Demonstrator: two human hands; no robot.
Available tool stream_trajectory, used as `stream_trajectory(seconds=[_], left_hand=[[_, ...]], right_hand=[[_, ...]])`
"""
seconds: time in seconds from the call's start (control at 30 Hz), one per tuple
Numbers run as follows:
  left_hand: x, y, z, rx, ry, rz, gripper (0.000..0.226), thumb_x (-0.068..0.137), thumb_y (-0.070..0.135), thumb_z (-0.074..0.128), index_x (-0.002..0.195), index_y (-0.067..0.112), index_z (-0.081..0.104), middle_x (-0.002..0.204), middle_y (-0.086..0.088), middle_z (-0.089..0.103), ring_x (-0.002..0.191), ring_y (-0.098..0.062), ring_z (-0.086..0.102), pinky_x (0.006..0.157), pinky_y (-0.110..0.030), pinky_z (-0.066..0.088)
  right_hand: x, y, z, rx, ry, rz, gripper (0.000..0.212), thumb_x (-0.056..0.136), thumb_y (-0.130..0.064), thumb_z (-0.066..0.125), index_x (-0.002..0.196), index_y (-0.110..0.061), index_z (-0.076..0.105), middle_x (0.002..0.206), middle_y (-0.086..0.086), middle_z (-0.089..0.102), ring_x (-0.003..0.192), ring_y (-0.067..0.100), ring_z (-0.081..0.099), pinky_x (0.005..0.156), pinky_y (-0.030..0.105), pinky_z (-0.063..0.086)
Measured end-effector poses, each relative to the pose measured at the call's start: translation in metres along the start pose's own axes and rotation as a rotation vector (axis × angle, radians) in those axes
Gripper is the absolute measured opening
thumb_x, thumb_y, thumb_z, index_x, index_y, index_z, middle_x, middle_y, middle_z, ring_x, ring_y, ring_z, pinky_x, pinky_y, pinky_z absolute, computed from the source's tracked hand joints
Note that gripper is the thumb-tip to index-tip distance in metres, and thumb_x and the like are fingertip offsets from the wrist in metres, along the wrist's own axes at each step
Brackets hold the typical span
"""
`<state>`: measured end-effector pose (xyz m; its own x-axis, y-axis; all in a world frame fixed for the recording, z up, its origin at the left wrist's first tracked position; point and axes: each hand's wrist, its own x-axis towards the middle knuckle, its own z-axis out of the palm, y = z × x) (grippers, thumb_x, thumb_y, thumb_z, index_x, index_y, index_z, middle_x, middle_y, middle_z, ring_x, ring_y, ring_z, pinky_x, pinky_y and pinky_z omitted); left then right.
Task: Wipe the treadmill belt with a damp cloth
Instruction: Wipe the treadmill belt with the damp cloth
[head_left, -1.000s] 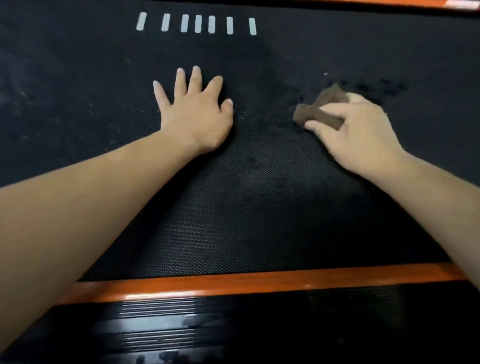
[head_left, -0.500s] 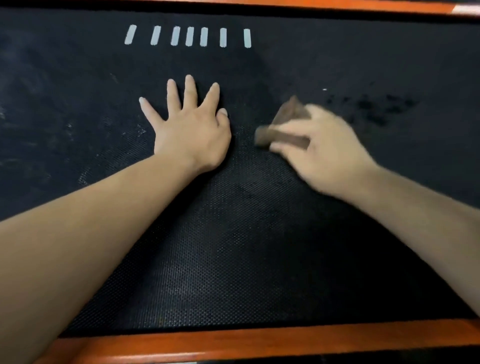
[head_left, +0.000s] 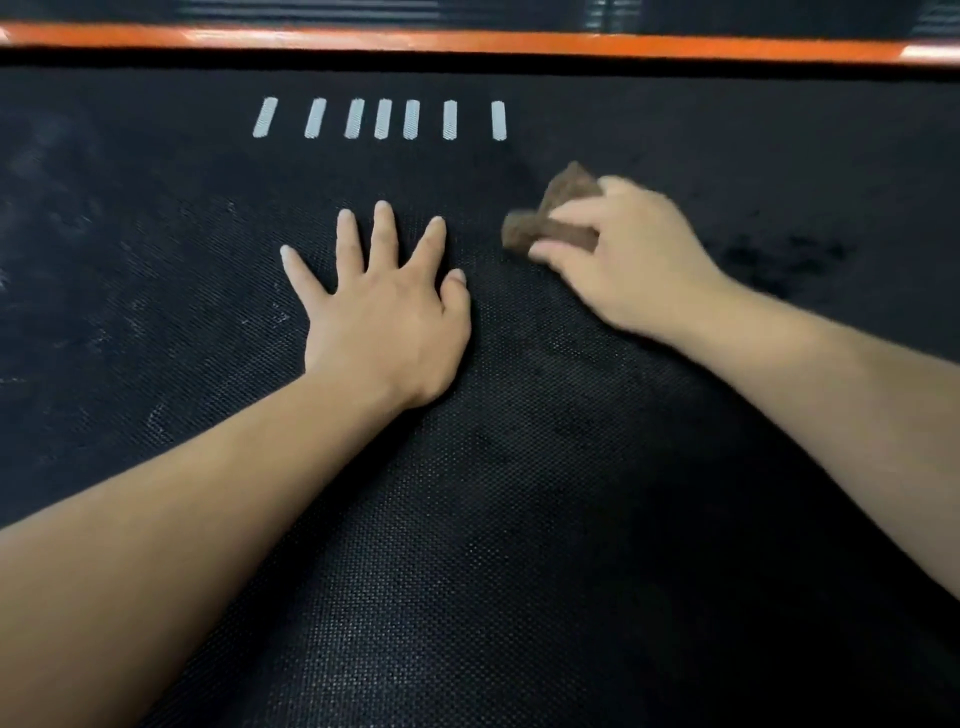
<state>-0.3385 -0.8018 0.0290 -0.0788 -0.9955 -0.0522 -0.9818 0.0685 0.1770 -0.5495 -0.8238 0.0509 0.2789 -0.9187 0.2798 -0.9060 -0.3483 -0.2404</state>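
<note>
The left hand (head_left: 384, 312) is lying flat with fingers spread wide, pressing on the black textured treadmill belt (head_left: 467, 545) just below the row of seven white printed dashes (head_left: 383, 119). The right hand (head_left: 628, 254) is gripping a crumpled brown damp cloth (head_left: 561, 208) with curled fingers, rubbing it on the belt below and right of the dashes. Since a moment ago the cloth has been sliding closer to the dashes, while the left hand has been staying put. Dark wet blotches (head_left: 779, 254) are showing farther right, and a glossy orange side rail (head_left: 467, 41) is running above the dashes.
</note>
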Motion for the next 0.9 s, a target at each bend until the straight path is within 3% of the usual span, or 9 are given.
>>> stream_trajectory(seconds=[0.13,0.23,0.33,0.5,0.7,0.8,0.9], left_hand=[[-0.001,0.000,-0.001,-0.009,0.009,0.003,0.061,0.104,0.056,0.013,0.163,0.039,0.012,0.173,-0.005,0.001,0.159,-0.031,-0.010,0.118,-0.072,-0.010],[-0.001,0.001,-0.002,0.000,0.012,0.002,0.062,0.103,0.056,0.013,0.162,0.039,0.012,0.173,-0.005,0.002,0.159,-0.031,-0.009,0.118,-0.072,-0.009],[0.000,0.001,-0.002,-0.005,0.008,-0.001,0.061,0.103,0.057,0.013,0.163,0.040,0.011,0.173,-0.005,0.001,0.158,-0.031,-0.010,0.118,-0.071,-0.010],[-0.001,0.001,0.000,-0.009,0.023,0.004,0.061,0.104,0.056,0.012,0.162,0.040,0.011,0.173,-0.005,0.002,0.159,-0.031,-0.009,0.119,-0.072,-0.008],[0.003,0.005,-0.003,0.050,0.038,0.022,0.065,0.101,0.055,0.010,0.162,0.033,0.017,0.170,-0.014,0.013,0.157,-0.040,0.000,0.120,-0.071,0.000],[0.007,0.007,-0.006,0.002,0.045,0.051,0.066,0.099,0.057,0.013,0.158,0.029,0.027,0.159,-0.017,0.025,0.155,-0.045,0.005,0.120,-0.071,0.003],[0.015,0.010,-0.006,-0.074,0.010,0.003,0.062,0.102,0.065,0.012,0.161,0.044,0.010,0.170,-0.009,0.005,0.157,-0.041,-0.010,0.118,-0.072,-0.008]], right_hand=[[0.060,0.037,0.003,-0.044,0.099,0.326,0.030,0.092,-0.054,0.057,0.093,-0.027,0.071,0.104,0.008,0.063,0.103,0.036,0.060,0.091,0.045,0.047],[0.046,0.003,0.020,-0.001,0.042,0.148,0.026,0.095,-0.051,0.058,0.106,-0.032,0.073,0.104,0.007,0.059,0.099,0.030,0.056,0.089,0.042,0.044],[0.040,-0.005,0.016,0.013,-0.007,-0.003,0.030,0.094,-0.053,0.057,0.105,-0.031,0.074,0.096,0.002,0.052,0.094,0.029,0.054,0.088,0.042,0.044],[0.107,0.041,0.014,-0.022,0.091,0.365,0.028,0.092,-0.052,0.060,0.092,-0.026,0.070,0.107,0.008,0.066,0.106,0.036,0.061,0.092,0.043,0.047],[0.084,0.013,0.024,0.103,-0.059,0.036,0.031,0.091,-0.054,0.058,0.096,-0.027,0.074,0.101,0.004,0.060,0.096,0.030,0.057,0.090,0.044,0.046],[0.127,0.038,0.019,0.029,0.036,0.229,0.031,0.091,-0.053,0.058,0.080,-0.024,0.065,0.089,0.001,0.059,0.094,0.033,0.060,0.087,0.043,0.046],[0.151,0.045,0.026,0.015,0.085,0.336,0.028,0.093,-0.047,0.059,0.080,-0.024,0.064,0.092,0.002,0.062,0.099,0.034,0.060,0.091,0.044,0.047]])
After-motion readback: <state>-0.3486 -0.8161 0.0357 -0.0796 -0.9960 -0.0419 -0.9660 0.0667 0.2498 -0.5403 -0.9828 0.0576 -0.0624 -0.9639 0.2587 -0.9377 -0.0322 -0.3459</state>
